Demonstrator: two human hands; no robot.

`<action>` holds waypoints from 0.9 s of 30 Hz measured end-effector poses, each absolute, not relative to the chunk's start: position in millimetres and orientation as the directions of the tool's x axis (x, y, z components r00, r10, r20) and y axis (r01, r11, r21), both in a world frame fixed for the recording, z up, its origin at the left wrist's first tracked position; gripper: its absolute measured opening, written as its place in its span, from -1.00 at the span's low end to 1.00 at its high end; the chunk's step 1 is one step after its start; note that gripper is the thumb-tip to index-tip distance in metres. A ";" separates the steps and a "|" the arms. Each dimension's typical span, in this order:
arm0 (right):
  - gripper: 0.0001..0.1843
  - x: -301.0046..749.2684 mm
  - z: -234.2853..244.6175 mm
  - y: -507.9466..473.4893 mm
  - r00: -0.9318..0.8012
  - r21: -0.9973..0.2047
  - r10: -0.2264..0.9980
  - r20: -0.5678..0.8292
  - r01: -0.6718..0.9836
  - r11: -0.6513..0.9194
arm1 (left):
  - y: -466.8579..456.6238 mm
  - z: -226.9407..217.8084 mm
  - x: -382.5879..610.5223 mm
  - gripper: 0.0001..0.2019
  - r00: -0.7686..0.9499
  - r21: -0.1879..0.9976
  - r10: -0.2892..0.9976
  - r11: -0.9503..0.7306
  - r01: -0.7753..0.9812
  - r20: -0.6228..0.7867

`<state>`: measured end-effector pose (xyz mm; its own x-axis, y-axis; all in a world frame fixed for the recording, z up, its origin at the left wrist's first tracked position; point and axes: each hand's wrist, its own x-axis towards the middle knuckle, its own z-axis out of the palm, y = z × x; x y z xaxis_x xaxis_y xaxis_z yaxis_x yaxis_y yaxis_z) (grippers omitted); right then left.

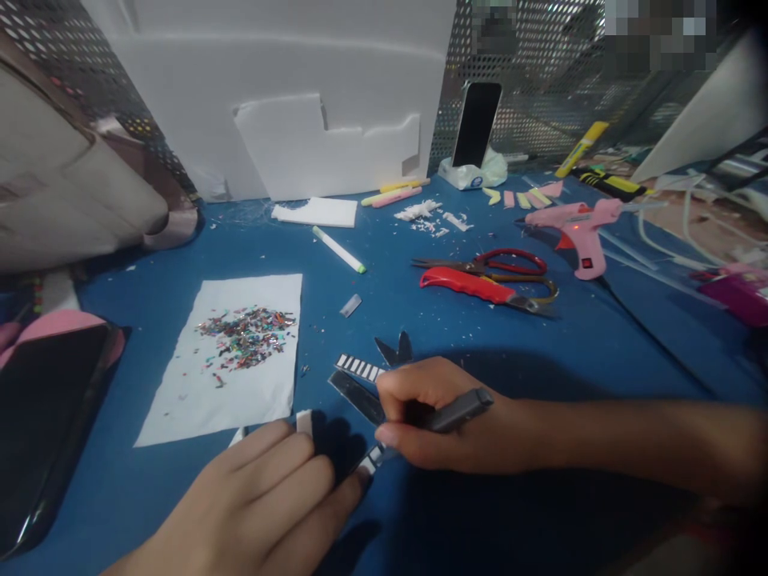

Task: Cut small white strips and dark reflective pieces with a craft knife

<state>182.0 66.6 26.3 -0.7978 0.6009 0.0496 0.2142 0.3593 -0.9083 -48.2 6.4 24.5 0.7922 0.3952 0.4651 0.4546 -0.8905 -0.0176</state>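
My right hand point(429, 412) is closed in a writing grip round a dark grey marker pen point(461, 410); its tip is hidden by my fingers. My left hand point(264, 488) has its fingers curled, with the index fingertip on a small white strip with black stripes point(372, 459), steadying it close to the pen. Just beyond my right fingers lies another black-and-white striped strip point(358, 368). Beside it is a long blackened strip point(358, 396), and two small dark pointed pieces point(396, 350) lie behind. A plain white piece point(304, 422) shows at my left knuckles.
Colourful bits are piled on a white paper sheet point(180, 392). Red-handled scissors point(513, 260), a red cutter point(465, 286) and a pink glue gun point(579, 228) with a cord lie right. One phone point(42, 424) rests left; another phone point(478, 124) stands at the back.
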 end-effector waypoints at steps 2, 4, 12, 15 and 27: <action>-0.64 182.5 26.2 66.9 -0.817 -0.919 0.575 0.035 0.200 0.340 | 6.5 26.4 -47.4 -0.55 0.784 -0.016 0.392 -0.890 0.455 0.481; -0.65 183.5 27.2 67.1 -0.801 -0.942 0.597 0.039 0.170 0.290 | 6.9 29.3 -46.1 -0.55 0.780 -0.007 0.418 -0.880 0.476 0.465; -0.76 188.0 31.1 66.5 -0.579 -0.970 0.786 0.218 -0.041 0.238 | 2.1 24.2 -47.1 -0.54 0.741 -0.052 0.410 -0.857 0.513 0.532; -0.81 185.4 30.9 65.2 -0.557 -0.976 0.804 0.207 -0.063 0.208 | -2.1 18.0 -50.6 -0.53 0.694 -0.023 0.440 -0.836 0.548 0.570; -0.88 183.7 31.4 63.1 -0.729 -0.923 0.624 0.281 -0.027 0.385 | 1.5 24.2 -50.5 -0.56 0.716 0.091 0.459 -0.867 0.489 0.526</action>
<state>183.7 63.1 31.4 -0.7292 0.6238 0.2812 -0.0269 0.3845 -0.9227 -50.5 1.5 24.2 0.7162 0.4590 0.5257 0.4893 -0.8674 0.0906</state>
